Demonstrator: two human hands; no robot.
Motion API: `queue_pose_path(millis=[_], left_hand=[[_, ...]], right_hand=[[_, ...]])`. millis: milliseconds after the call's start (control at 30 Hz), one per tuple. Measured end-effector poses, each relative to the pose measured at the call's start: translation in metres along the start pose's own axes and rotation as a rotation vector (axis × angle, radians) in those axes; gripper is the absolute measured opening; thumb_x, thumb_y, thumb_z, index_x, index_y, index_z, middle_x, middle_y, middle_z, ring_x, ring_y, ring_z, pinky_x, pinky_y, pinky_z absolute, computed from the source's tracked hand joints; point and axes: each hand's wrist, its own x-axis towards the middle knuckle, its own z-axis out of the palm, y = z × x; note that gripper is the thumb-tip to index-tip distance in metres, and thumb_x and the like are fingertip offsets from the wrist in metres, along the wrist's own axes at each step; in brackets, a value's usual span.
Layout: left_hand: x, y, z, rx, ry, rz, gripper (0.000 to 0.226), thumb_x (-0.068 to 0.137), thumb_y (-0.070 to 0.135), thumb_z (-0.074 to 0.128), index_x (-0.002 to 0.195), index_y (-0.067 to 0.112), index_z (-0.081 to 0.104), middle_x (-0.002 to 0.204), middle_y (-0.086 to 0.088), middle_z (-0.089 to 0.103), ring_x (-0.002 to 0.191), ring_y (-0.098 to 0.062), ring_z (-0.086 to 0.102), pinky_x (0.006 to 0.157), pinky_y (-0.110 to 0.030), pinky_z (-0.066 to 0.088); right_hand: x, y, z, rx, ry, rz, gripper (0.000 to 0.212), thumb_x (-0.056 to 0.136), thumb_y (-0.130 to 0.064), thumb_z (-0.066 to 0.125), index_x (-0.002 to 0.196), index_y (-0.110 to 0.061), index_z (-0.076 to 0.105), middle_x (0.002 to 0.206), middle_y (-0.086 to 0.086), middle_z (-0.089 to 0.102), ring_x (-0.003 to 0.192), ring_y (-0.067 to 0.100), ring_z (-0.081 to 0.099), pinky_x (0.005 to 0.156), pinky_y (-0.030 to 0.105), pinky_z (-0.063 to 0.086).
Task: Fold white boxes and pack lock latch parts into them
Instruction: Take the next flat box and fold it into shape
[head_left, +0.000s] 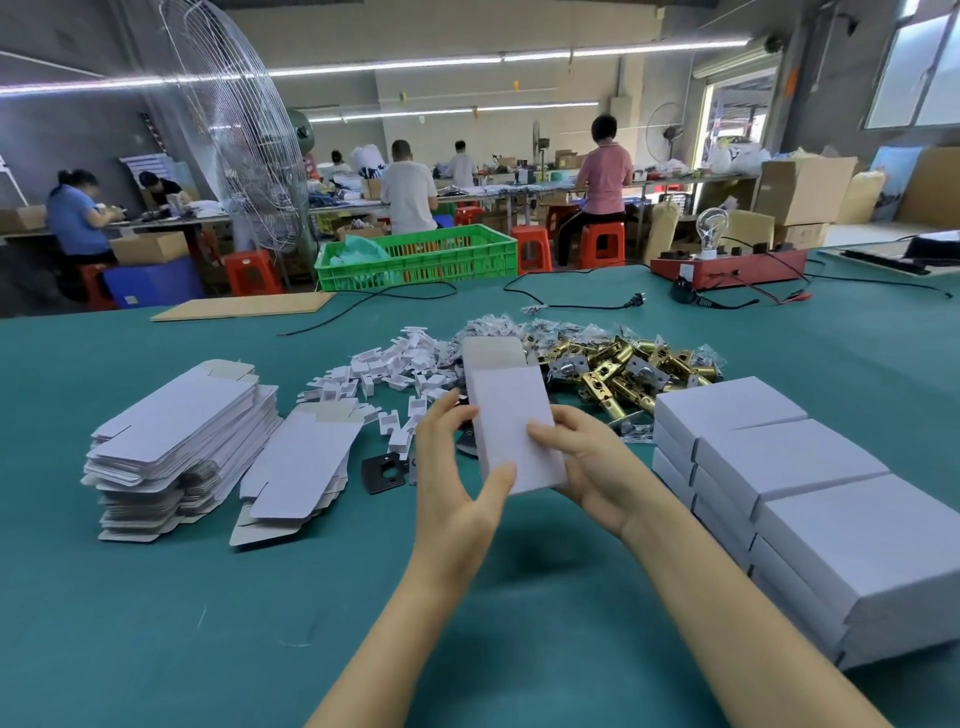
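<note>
A white box (511, 410) is held above the green table, its far flap standing open. My left hand (457, 467) grips its left side, thumb on the near end. My right hand (587, 462) grips its right side, thumb on top. Behind it lies a heap of brass lock latches (623, 364) and a scatter of small white card inserts (395, 369). Flat unfolded box blanks sit in a tall stack (176, 441) at the left, with a smaller stack (296, 467) beside it. Folded white boxes (810, 499) are stacked at the right.
A black plate (383, 472) lies on the green table (208, 613) just left of my left hand. Farther back are a green crate (421, 257), a cardboard sheet (244, 306), black cables (571, 304) and a red test box with a bulb (727, 262). Several people work at distant benches.
</note>
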Motion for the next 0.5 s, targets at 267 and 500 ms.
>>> queue_pose_path(millis=[267,500], left_hand=[[0.002,-0.035,-0.015,-0.338,-0.067,-0.408,0.032,0.083,0.024,0.069,0.113,0.016,0.06,0.105,0.001,0.074,0.098,-0.014,0.068,0.075,-0.023,0.055],[0.004,-0.041,-0.017,-0.313,-0.168,-0.453,0.036,0.068,0.023,0.079,0.103,0.019,0.073,0.1,-0.003,0.077,0.088,-0.011,0.071,0.07,-0.021,0.054]], right_hand=[[-0.001,0.039,-0.004,0.051,-0.256,-0.016,0.041,0.078,0.006,0.06,0.114,-0.002,0.042,0.105,0.015,0.07,0.095,0.022,0.068,0.08,0.031,0.056],[0.002,0.039,-0.015,-0.099,-0.329,0.02,0.043,0.076,0.006,0.063,0.112,-0.002,0.041,0.111,0.015,0.064,0.105,0.024,0.061,0.094,0.035,0.051]])
